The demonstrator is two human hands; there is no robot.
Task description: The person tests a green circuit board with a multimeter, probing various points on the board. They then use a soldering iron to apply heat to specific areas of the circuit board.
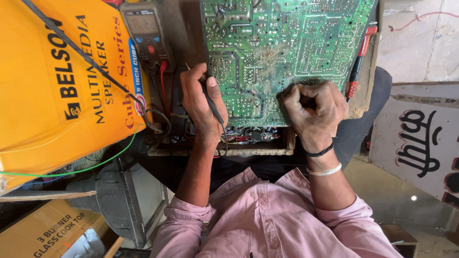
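head view: green circuit board (282, 48) lies just ahead of both hands; left hand (203, 102) pinches a black probe (213, 107) at its near-left edge, right hand (315, 110) fisted on its near edge.

The circuit board (282, 52) lay flat ahead of the person, solder side up, on a wooden tray (224, 152) whose front edge ran just below it. The left hand (203, 102) rested at the board's left edge, holding a probe (213, 107); the right hand (315, 112) pressed on the board's near right corner. A multimeter (146, 33) stood left of the board, its leads trailing toward the left hand. A large box (57, 91) sat further left, and a smaller carton (45, 231) lay below it. A screwdriver (361, 59) lay along the board's right edge.
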